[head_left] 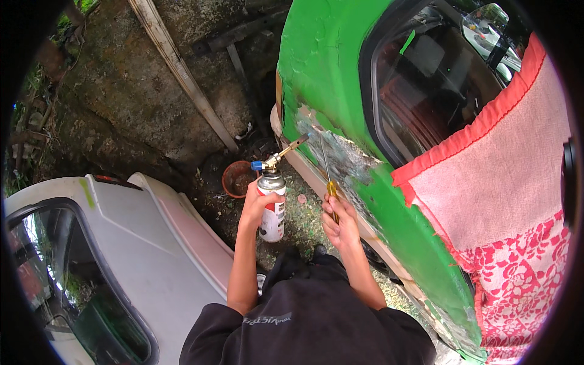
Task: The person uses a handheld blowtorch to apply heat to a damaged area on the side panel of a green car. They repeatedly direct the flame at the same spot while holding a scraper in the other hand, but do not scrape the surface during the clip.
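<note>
1. The left hand (254,204) has its grip wrapped around a gas canister (275,214); a brass-coloured burner (281,155) with a blue knob (258,165) sits on top, its dark nozzle (299,140) aimed rightward at the green car (322,52).
2. The right hand (342,224) has its grip closed on the handle of a yellow-handled tool (331,190); its thin metal shaft points away from the person, over the scraped patch (353,159); I cannot tell whether its tip touches.
3. The patch, grey and whitish, lies on the green car near the side window (435,85); the nozzle ends near its far end.
4. A pink-and-red towel (486,182) drapes over the green car; a pale car (152,255) stands to the left; a reddish pot (233,180) sits on the ground beyond the left hand.
</note>
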The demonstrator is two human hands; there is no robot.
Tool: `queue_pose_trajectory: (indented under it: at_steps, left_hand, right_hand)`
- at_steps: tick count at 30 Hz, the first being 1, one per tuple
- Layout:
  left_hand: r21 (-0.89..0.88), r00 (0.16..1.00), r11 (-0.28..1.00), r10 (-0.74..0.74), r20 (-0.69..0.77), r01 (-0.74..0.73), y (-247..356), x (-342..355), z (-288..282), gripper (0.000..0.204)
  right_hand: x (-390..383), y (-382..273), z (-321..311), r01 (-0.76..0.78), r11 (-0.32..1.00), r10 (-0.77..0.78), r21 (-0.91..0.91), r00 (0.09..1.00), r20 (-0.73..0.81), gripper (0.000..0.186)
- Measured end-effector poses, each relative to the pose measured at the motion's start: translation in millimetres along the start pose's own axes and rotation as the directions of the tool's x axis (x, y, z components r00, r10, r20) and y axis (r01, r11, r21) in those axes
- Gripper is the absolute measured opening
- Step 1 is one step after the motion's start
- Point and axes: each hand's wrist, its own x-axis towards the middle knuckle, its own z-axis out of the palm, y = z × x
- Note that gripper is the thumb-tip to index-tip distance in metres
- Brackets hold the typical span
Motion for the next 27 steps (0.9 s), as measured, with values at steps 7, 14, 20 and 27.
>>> queue_pose_trajectory:
  at_steps: [7, 14, 20, 27]
  left_hand:
    - [0.009, 1.0, 1.0, 0.011, 0.024, -0.011, -1.2, 11.1, 0.7, 0.035]
    - [-0.023, 1.0, 1.0, -0.002, 0.024, 0.002, 3.4, 6.2, 4.5, 0.035]
    - [-0.028, 1.0, 1.0, -0.003, 0.028, 0.004, 7.3, 4.6, 9.3, 0.036]
    - [-0.033, 1.0, 0.999, -0.025, 0.015, 0.026, 16.2, -0.8, 15.6, 0.034]
  right_hand:
    - [3.1, -1.5, 0.0, -0.025, 0.999, 0.025, 0.023, 1.0, -0.011, 0.014]
    - [-5.2, -3.7, -4.6, 0.001, 1.0, -0.001, 0.008, 1.0, -0.026, 0.014]
    - [-12.5, -6.1, -4.8, 0.01, 1.0, -0.01, 0.009, 0.999, -0.032, 0.015]
    - [-14.9, -10.1, -4.6, 0.002, 1.0, -0.002, -0.014, 0.998, -0.068, 0.02]
